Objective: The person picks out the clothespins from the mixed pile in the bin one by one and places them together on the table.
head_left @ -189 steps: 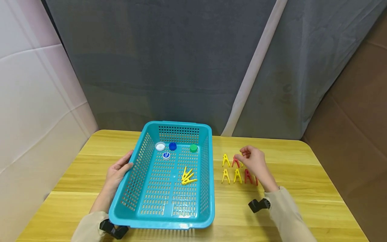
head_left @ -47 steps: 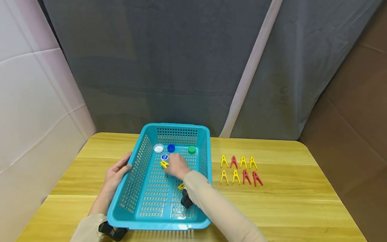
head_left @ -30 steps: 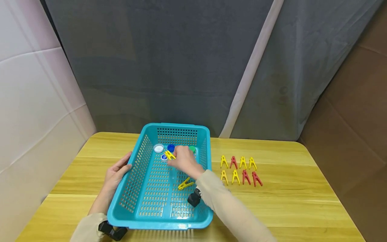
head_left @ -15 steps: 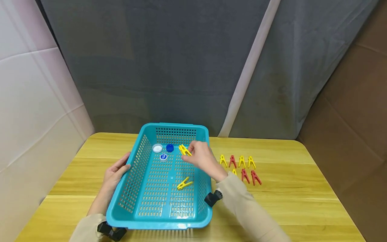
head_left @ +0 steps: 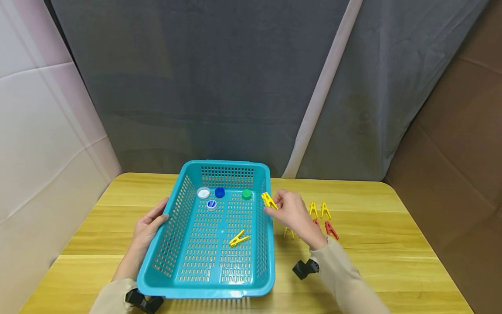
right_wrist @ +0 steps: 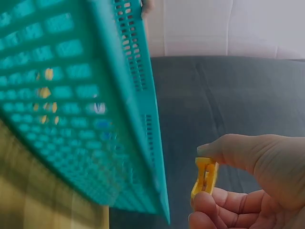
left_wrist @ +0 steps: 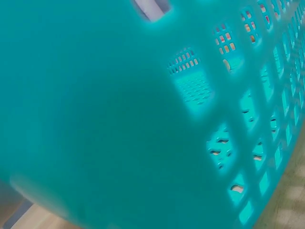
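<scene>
A turquoise plastic basket [head_left: 208, 291] is tipped toward me on the table. My left hand [head_left: 148, 226] grips its left rim, thumb on top. At the right rim, my right hand [head_left: 292, 213] pinches a yellow clothespin [head_left: 269, 201] between thumb and fingers; the right wrist view shows this clothespin [right_wrist: 205, 176] beside the basket wall. One yellow clothespin [head_left: 238, 238] lies on the basket floor. Farther up in it sit a white cap [head_left: 203, 192], a dark blue cap [head_left: 219, 192], a green cap [head_left: 246, 194] and a white cap with a blue mark [head_left: 211, 205].
Right of the basket, yellow clothespins [head_left: 325, 211] and red clothespins [head_left: 331, 230] stand in two rows on the wooden table [head_left: 376, 261]; my right hand and forearm hide some. A grey curtain [head_left: 219, 87] hangs behind the table's far edge.
My right hand has lifted a yellow clothespin from inside the basket and carried it right to the right rim. Earlier, more yellow clothespins lay on the basket floor. My left hand keeps its grip.
</scene>
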### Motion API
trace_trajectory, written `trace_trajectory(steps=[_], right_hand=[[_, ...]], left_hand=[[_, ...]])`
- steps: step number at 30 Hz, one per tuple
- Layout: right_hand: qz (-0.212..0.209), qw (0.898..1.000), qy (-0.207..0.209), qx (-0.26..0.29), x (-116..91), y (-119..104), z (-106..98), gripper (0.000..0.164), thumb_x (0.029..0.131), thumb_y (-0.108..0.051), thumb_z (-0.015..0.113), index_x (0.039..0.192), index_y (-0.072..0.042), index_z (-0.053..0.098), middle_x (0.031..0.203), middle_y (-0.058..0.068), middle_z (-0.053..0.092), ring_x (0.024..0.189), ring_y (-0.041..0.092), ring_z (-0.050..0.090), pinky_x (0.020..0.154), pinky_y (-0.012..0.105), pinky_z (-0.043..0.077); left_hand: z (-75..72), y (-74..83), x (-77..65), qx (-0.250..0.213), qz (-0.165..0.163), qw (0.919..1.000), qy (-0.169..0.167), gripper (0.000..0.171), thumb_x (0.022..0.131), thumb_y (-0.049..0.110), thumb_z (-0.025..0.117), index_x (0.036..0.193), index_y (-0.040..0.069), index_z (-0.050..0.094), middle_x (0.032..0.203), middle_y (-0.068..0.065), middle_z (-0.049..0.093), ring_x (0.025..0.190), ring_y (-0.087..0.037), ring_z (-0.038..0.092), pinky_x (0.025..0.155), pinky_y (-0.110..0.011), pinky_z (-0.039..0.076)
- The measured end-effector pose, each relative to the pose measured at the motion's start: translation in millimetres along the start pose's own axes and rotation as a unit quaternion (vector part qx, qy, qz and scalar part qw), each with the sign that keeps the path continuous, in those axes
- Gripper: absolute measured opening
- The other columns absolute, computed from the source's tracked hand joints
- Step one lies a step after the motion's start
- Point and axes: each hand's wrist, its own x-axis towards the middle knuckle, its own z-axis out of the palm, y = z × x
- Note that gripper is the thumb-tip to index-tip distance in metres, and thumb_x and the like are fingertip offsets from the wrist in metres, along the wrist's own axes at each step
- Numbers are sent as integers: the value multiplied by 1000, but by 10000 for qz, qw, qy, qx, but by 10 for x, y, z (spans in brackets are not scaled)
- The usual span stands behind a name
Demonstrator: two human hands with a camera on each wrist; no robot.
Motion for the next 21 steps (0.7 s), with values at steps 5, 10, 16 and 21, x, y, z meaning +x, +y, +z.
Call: trace_trajectory(steps=[5,10,16,21], right_hand=[[78,9996,233,-172,-113,174,-56,25,76,-18,76,76,-5,55,58,2,43,48,13,39,43,22,29],[125,9979,439,-453,-220,336,-90,26,75,-18,76,74,-4,54,57,0,44,48,12,39,44,22,30],[176,9976,399,-540,-364,528,-72,30,73,-16,78,71,-4,51,55,-1,40,48,10,36,45,21,26],[268,9977,322,-533,-502,683,-34,28,71,-14,78,70,-4,52,55,-2,42,48,9,37,44,20,28]], left_hand=[[-10,-5,-1,-74,-37,10000,-14,40,92,0,55,130,11,53,105,22,64,97,6,58,76,-13,49],[-7,0,10,17,-114,9999,12,43,92,1,56,134,4,46,105,24,63,97,7,58,76,-12,49],[2,5,5,68,-58,10000,-3,44,92,1,56,134,2,44,104,24,63,98,7,57,76,-12,48],[-1,-6,-3,-22,29,10000,-36,41,92,0,55,132,8,50,105,23,63,98,7,58,76,-12,48]])
